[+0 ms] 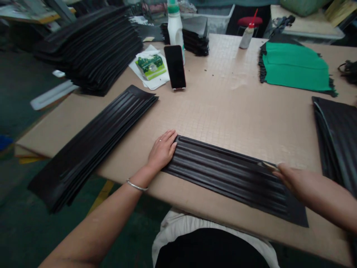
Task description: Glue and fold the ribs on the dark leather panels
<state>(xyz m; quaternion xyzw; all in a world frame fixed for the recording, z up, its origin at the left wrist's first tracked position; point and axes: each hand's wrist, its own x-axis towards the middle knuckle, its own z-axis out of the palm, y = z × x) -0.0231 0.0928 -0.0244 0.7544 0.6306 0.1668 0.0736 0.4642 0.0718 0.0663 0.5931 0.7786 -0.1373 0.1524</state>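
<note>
A long dark ribbed panel (223, 171) lies flat along the table's near edge. My left hand (163, 149) rests on its left end, palm down, with a ring on one finger and a bracelet at the wrist. Over the panel's right part, my right hand (290, 178) is closed round a slim light-coloured tool (269, 166), whose dark tip meets the panel near its far edge. The tool's exact kind is too blurred to tell. To the left, a stack of similar dark panels (95, 145) lies slantwise, overhanging the table edge.
A tall pile of dark pieces (95, 48) stands back left. Behind the panel are a phone (175, 67), a tissue pack (152, 67), a white bottle (175, 28) and a red-capped bottle (246, 37). Green pieces (297, 67) and more dark panels (338, 137) lie right.
</note>
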